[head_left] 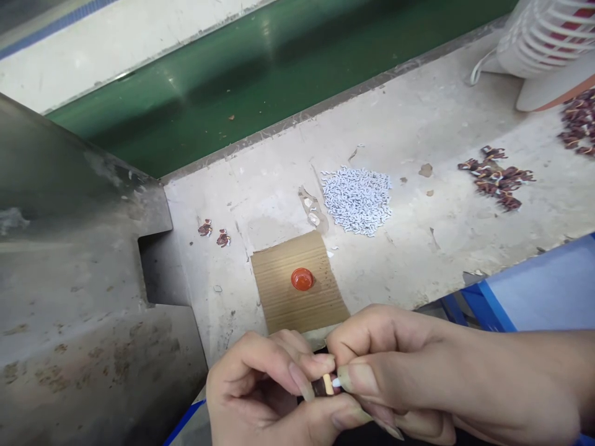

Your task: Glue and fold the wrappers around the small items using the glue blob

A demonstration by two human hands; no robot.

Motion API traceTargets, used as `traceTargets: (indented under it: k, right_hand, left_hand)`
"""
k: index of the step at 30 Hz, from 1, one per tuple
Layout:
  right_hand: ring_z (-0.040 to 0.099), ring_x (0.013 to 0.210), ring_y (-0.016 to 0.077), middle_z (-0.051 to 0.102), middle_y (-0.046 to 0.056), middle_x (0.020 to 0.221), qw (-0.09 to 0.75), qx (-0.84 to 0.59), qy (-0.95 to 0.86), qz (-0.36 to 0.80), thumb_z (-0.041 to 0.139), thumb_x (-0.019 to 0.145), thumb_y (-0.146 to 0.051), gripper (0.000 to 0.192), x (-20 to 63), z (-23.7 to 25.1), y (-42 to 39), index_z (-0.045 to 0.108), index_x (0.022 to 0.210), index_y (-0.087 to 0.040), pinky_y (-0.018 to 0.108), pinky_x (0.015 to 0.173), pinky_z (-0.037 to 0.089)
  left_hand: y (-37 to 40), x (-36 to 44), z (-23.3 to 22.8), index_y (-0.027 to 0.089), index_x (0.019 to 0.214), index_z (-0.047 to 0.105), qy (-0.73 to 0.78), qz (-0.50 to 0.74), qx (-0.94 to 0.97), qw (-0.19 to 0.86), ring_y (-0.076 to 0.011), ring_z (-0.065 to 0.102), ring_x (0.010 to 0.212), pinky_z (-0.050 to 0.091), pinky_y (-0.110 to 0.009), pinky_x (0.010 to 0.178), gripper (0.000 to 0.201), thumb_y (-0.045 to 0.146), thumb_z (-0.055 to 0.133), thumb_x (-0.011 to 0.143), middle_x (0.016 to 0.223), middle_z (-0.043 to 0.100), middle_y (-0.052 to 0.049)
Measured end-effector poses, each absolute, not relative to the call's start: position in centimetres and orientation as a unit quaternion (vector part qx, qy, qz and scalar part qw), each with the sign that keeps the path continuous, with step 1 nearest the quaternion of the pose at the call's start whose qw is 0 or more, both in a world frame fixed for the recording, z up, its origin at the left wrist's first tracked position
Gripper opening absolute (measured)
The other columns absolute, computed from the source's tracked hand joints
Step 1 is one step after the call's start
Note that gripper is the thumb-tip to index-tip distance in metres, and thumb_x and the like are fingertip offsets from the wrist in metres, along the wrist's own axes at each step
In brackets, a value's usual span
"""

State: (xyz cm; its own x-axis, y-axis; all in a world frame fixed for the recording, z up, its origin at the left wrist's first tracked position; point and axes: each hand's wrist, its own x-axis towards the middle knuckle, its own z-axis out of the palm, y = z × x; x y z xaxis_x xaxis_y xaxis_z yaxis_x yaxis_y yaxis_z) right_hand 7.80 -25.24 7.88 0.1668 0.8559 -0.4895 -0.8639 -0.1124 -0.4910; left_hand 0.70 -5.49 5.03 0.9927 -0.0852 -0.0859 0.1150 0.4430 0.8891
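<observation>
At six o'clock, the left hand (274, 390) and right hand (395, 365) meet fingertip to fingertip, both pinched closed on a small dark part (325, 385). A red cap (302, 279) sits on cardboard (283, 297) at twelve o'clock of them.

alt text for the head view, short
Two hands, left hand and right hand, pinch a small dark part together at the worktable edge. Beyond lie a cardboard piece with a red cap and a white pile.

Small dark component (321, 385) with tan band: pinched at near edge. White clip (336, 383): tiny, pressed against the component's right end.
</observation>
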Motion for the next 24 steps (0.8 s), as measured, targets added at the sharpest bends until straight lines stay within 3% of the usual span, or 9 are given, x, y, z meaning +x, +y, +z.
traceTargets:
  k: [10, 13, 16, 18, 21, 24]
  right_hand:
    - [0.025, 0.043, 0.007, 0.033, -0.012, 0.048, 0.65, -0.4, 0.015, 0.646, 0.067, 0.092, -0.082, 0.065, 7.3, 8.0, -25.5, 0.052, 0.08, -0.021, 0.019, 0.043, 0.021]
    - [0.027, 0.047, 0.0067, 0.036, -0.01, 0.057, 0.644, -0.427, 0.011, 0.634, 0.066, 0.093, -0.081, 0.064, 7.3, 8.1, -25.3, 0.051, 0.081, -0.02, 0.02, 0.043, 0.021]
    - [0.034, 0.058, 0.0071, 0.043, -0.006, 0.071, 0.654, -0.479, -0.044, 0.584, 0.062, 0.102, -0.071, 0.059, 7.4, 8.5, -25.1, 0.052, 0.079, -0.018, 0.019, 0.052, 0.028]
    - [0.035, 0.061, 0.0089, 0.043, -0.005, 0.069, 0.643, -0.518, -0.071, 0.56, 0.06, 0.106, -0.062, 0.052, 7.3, 9.0, -25.2, 0.053, 0.079, -0.018, 0.021, 0.056, 0.029]
    - [0.035, 0.056, 0.0109, 0.043, -0.006, 0.061, 0.614, -0.585, -0.093, 0.522, 0.06, 0.106, -0.06, 0.045, 7.3, 9.5, -25.8, 0.058, 0.084, -0.021, 0.024, 0.053, 0.027]
    - [0.05, 0.062, 0.0137, 0.056, -0.001, 0.067, 0.598, -0.653, -0.146, 0.44, 0.057, 0.108, -0.059, 0.045, 7.4, 9.3, -26.6, 0.067, 0.086, -0.021, 0.025, 0.059, 0.038]
  left_hand:
    - [-5.3, 0.4, 4.7, 0.026, 0.094, 0.073, 0.016, -0.062, 0.517, 0.854, -0.0082, 0.075, 0.076, 0.067, -0.02, 0.076, 0.041, -0.008, 0.087, 0.075, 0.094, 0.084, 0.009]
    - [-5.9, 0.7, 4.8, 0.025, 0.092, 0.073, 0.014, -0.051, 0.524, 0.85, -0.0086, 0.075, 0.075, 0.067, -0.02, 0.074, 0.04, -0.007, 0.089, 0.074, 0.094, 0.085, 0.008]
    - [-6.8, 1.7, 5.1, 0.021, 0.084, 0.072, 0.027, 0.023, 0.532, 0.846, -0.0081, 0.072, 0.062, 0.064, -0.017, 0.063, 0.033, 0.004, 0.096, 0.071, 0.083, 0.084, 0.006]
    - [-7.2, 2.3, 5.3, 0.02, 0.082, 0.072, 0.014, 0.097, 0.54, 0.836, -0.0078, 0.069, 0.053, 0.06, -0.017, 0.058, 0.033, 0.012, 0.101, 0.068, 0.077, 0.084, 0.006]
    - [-6.7, 2.3, 5.4, 0.025, 0.096, 0.079, -0.061, 0.139, 0.583, 0.798, -0.0109, 0.075, 0.062, 0.062, -0.022, 0.068, 0.039, 0.011, 0.101, 0.067, 0.087, 0.086, 0.007]
    - [-6.0, 1.3, 5.3, 0.033, 0.114, 0.079, -0.083, 0.163, 0.624, 0.759, -0.0126, 0.078, 0.075, 0.064, -0.027, 0.078, 0.053, 0.003, 0.095, 0.073, 0.098, 0.086, 0.012]
